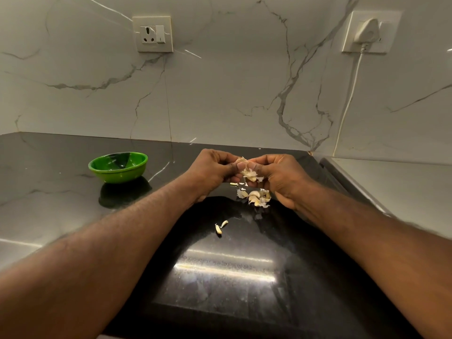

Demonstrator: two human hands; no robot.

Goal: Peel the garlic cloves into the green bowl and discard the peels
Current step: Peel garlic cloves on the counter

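Observation:
My left hand [212,170] and my right hand [281,177] meet above the black counter, and both pinch a piece of garlic [247,170] with loose papery skin hanging from it. Just below them lies a small heap of garlic cloves and peels [256,196] on the counter. Two more small cloves [220,227] lie nearer to me. A tiny garlic scrap [233,184] sits under my left hand. The green bowl [118,167] stands to the left of my hands; nothing shows inside it.
The glossy black counter [220,270] runs back to a white marble wall with a socket [153,34]. At the right, a plugged-in white cord [348,101] hangs down beside a grey appliance top [401,187].

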